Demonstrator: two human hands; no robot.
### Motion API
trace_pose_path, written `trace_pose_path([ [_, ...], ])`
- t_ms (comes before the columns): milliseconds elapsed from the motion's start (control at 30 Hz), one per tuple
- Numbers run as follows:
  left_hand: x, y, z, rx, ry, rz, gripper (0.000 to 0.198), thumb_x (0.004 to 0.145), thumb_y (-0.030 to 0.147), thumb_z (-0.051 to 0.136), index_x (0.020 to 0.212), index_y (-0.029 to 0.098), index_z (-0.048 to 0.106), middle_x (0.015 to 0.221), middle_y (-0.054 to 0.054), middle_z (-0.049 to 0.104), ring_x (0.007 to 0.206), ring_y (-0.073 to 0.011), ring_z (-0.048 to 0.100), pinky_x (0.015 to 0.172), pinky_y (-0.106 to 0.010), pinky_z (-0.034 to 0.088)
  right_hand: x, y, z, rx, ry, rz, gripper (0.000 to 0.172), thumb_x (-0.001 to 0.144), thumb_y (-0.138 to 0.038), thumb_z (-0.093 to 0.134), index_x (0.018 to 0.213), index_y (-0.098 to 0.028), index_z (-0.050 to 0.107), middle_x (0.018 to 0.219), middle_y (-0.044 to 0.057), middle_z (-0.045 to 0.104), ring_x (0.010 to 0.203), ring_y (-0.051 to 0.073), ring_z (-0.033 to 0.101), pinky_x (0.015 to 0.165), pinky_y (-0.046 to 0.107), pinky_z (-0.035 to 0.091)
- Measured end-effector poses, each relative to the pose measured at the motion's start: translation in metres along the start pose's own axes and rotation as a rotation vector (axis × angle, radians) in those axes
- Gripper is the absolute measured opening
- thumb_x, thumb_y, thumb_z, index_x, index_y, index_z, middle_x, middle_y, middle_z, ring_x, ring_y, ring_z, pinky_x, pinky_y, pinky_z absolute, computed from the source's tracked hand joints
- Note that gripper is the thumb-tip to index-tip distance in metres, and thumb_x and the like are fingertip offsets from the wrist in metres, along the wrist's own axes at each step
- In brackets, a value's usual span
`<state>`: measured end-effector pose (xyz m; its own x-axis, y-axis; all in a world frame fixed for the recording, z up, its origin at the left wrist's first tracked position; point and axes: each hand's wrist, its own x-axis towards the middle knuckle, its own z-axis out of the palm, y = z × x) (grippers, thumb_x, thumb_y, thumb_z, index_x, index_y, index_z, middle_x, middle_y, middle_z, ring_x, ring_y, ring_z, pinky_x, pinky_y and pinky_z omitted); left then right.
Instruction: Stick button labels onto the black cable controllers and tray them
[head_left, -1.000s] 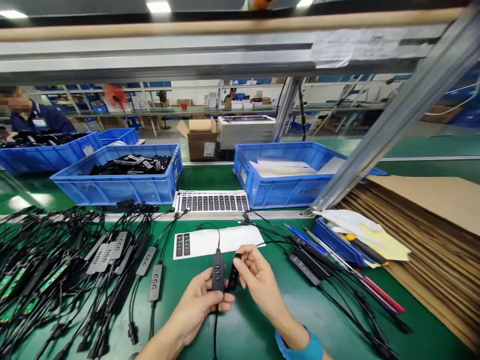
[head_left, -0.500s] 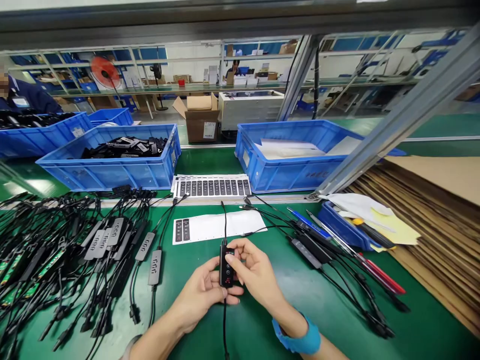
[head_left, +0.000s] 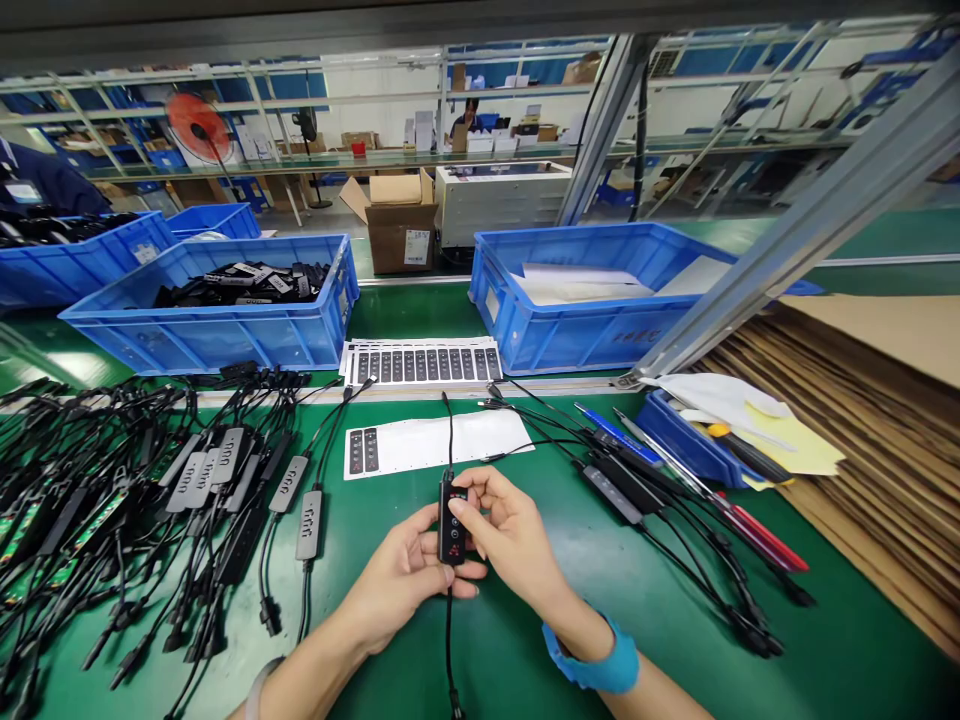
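Observation:
My left hand (head_left: 397, 580) holds a black inline cable remote (head_left: 452, 535) upright, with its thin black cable (head_left: 449, 660) running up and down from both ends. The fingertips of my right hand (head_left: 510, 530) press on the remote's upper face, and a blue band circles that wrist. The remote's face shows dark buttons or a label with a small red mark. Just above my hands, a white sheet with black label strips (head_left: 433, 443) lies on the green mat. Several finished cables with grey remotes (head_left: 225, 500) are heaped to the left, and more black cables (head_left: 630, 490) lie to the right.
Blue bins stand along the bench's far side, one holding black parts (head_left: 210, 345) and one white sheets (head_left: 570, 310). A label sheet (head_left: 420, 365) lies between them. A blue tray with tools (head_left: 690, 440) and stacked cardboard (head_left: 862, 440) sit right. A co-worker's sleeve (head_left: 37, 185) shows far left.
One second ago my right hand held a small black strip beside the remote. Now its strip is no longer separate and my fingers press on the remote's face. The scene has shifted upward in view.

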<state>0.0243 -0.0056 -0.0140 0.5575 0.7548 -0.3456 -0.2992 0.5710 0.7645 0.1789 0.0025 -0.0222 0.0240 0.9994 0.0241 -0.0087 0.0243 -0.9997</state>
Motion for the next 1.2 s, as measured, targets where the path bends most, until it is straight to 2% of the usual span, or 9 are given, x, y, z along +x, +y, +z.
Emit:
trace_pose_path([
  [267,0.000,0.001,0.001,0.023,-0.011,0.000,0.060,0.069,0.026,0.083,0.123,0.018,0.059,0.097,-0.010,0.072,0.090,-0.0245,0.071,0.077,-0.033,0.054,0.000,0.002,0.001,0.019,-0.005,0.019,0.020,0.081,-0.036,0.066,0.093,-0.020,0.062,0.071,-0.002,0.047,0.059,0.011,0.047,0.043,0.019,0.048],
  [533,0.000,0.001,0.002,0.082,-0.005,-0.009,0.062,0.073,0.031,0.080,0.129,0.018,0.056,0.101,-0.012,0.072,0.091,-0.0244,0.071,0.078,-0.033,0.055,-0.001,0.001,0.002,-0.016,0.007,0.012,0.020,0.080,-0.037,0.066,0.092,-0.021,0.062,0.071,-0.002,0.045,0.059,0.012,0.048,0.044,0.019,0.047],
  [800,0.001,-0.001,0.003,0.127,-0.005,0.010,0.071,0.074,0.037,0.079,0.135,0.018,0.049,0.100,-0.011,0.072,0.091,-0.0241,0.071,0.076,-0.031,0.054,-0.001,0.003,0.003,-0.056,0.037,-0.032,0.016,0.079,-0.030,0.065,0.091,-0.020,0.065,0.068,-0.003,0.045,0.058,0.012,0.047,0.044,0.019,0.044],
  [967,0.000,-0.001,0.003,0.162,0.008,0.024,0.065,0.075,0.036,0.077,0.132,0.016,0.052,0.096,-0.011,0.072,0.089,-0.0239,0.071,0.074,-0.031,0.054,-0.001,0.006,0.004,-0.095,0.056,-0.051,0.015,0.079,-0.029,0.065,0.091,-0.020,0.064,0.068,-0.003,0.047,0.059,0.012,0.049,0.045,0.020,0.044],
  [1033,0.000,-0.001,0.004,0.170,0.015,0.032,0.062,0.075,0.034,0.076,0.130,0.014,0.054,0.093,-0.011,0.072,0.087,-0.0237,0.071,0.073,-0.031,0.054,-0.001,0.008,0.005,-0.105,0.073,-0.055,0.022,0.080,-0.028,0.065,0.100,-0.021,0.062,0.069,-0.003,0.047,0.059,0.012,0.049,0.046,0.020,0.045],
  [1100,0.000,0.001,0.004,0.163,0.017,0.029,0.059,0.075,0.031,0.076,0.127,0.014,0.055,0.091,-0.010,0.072,0.085,-0.0230,0.071,0.071,-0.030,0.054,-0.001,0.010,0.005,-0.125,0.108,-0.055,0.037,0.079,-0.027,0.065,0.115,-0.023,0.055,0.072,-0.004,0.047,0.058,0.012,0.048,0.046,0.020,0.044],
  [1200,0.000,0.002,0.004,0.115,0.017,0.019,0.053,0.073,0.027,0.077,0.121,0.014,0.060,0.086,-0.007,0.071,0.080,-0.0204,0.070,0.067,-0.026,0.054,0.000,0.010,0.004,-0.159,0.106,-0.035,0.057,0.075,-0.026,0.068,0.126,-0.024,0.045,0.088,0.000,0.051,0.064,0.012,0.050,0.049,0.022,0.045],
])
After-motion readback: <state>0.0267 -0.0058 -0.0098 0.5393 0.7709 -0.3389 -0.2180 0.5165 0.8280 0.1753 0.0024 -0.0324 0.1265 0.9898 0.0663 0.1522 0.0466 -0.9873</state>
